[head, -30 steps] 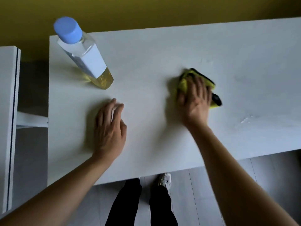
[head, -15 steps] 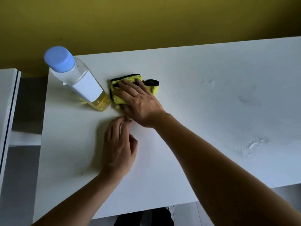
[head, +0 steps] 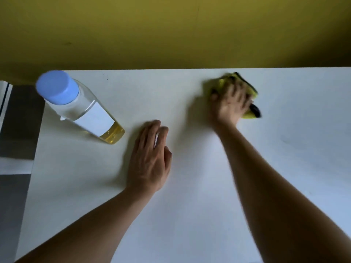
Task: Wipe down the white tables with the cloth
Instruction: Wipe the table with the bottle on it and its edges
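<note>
A clear plastic bottle (head: 81, 111) with a blue cap is standing at the upper left of the white table (head: 190, 205), wearing a blank white label and holding a little yellow liquid at its base. The left hand (head: 150, 158) is resting flat at centre, fingers together. The right hand (head: 230, 103), blurred, fingers spread, is pressing the yellow cloth with black trim (head: 250, 103) at upper right.

White counter (head: 190, 196) seen from above against a yellow wall (head: 171, 31). The right hand (head: 230, 103), blurred, presses a yellow cloth (head: 251, 91) with dark edging onto the far part of the counter, fingers spread over it; the left hand (head: 150, 158) rests flat, fingers straight, near the middle. A clear bottle (head: 81, 109) with blue cap, white label and yellow liquid stands at the far left corner.
</note>
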A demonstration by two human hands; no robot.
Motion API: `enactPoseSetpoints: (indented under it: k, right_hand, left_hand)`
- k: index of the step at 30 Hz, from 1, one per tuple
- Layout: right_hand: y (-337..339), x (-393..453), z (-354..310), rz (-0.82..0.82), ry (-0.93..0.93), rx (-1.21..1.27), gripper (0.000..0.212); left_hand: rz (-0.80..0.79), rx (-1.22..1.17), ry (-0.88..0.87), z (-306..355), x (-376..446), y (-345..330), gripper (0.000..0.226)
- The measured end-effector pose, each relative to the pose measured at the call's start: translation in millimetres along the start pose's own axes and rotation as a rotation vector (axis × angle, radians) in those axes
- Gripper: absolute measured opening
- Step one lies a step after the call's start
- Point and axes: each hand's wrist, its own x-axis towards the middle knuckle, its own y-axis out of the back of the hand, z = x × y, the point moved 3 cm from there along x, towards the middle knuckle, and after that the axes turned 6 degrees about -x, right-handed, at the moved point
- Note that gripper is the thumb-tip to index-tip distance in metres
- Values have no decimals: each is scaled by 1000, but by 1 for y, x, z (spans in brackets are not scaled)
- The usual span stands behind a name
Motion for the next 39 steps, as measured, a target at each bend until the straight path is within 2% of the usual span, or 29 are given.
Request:
enactPoseSetpoints:
  k: [1, 3, 5, 6, 8, 10, 11, 14, 17, 19, 21, 22, 24, 25, 28, 30, 32, 34, 39]
  right_hand:
    - [-4, -8, -33, -44, 122, 56, 77]
    - [-14, -32, -101, -118, 530, 142, 63]
    - [-21, -56, -151, -253, 861, 105, 60]
    - [-22, -57, -162, -300, 939, 75, 60]
    - [-27, -49, -163, -279, 1004, 59, 59]
    - [-27, -33, -141, -239, 982, 87, 59]
    - [-25, -20, -122, -210, 905, 138, 60]
    - [-12, 37, -39, -65, 516, 161, 67]
    - [12, 85, 58, -28, 162, 63, 85]
    - [23, 92, 106, -5, -55, 39, 77]
    - [26, 85, 126, 23, -173, 36, 67]
    - [24, 79, 122, 24, -200, 14, 68]
    - [17, 61, 87, 16, -170, -29, 76]
    - [13, 47, 59, 44, -73, -9, 77]
    - [-5, -21, -36, 87, 397, 179, 64]
    - [-10, -69, -78, 8, 587, 208, 62]
    - [-7, -88, -88, -31, 616, 215, 58]
    - [-6, -85, -67, -12, 557, 211, 59]
    - [22, -64, 64, 51, 274, 160, 67]
  left_hand:
    - [6, 15, 5, 0, 1, 0, 50]
    - [16, 59, 16, -2, -1, 0, 52]
    - [42, 98, 62, -2, -3, 1, 48]
    - [53, 109, 78, -3, -3, 3, 48]
    - [61, 102, 63, -1, -2, 4, 50]
    - [58, 81, 46, -2, 0, 2, 50]
    - [58, 69, 47, -3, 0, 2, 49]
    - [66, 21, 57, -3, 0, 1, 49]
    - [61, 10, 69, -3, 0, -1, 49]
    - [57, 10, 74, -2, 0, -1, 49]
    - [50, -5, 81, 0, 0, 0, 48]
    - [53, -9, 84, 0, 0, 0, 48]
    - [58, -10, 82, -1, 0, 0, 47]
    - [60, -14, 81, -1, 0, 0, 47]
    - [55, -9, 66, 0, -1, 2, 45]
    - [52, 5, 71, -1, -1, 3, 38]
    - [69, 14, 82, -1, -3, 4, 32]
    - [78, -17, 69, 0, -3, 5, 38]
    - [111, -44, 24, -1, -2, 4, 43]
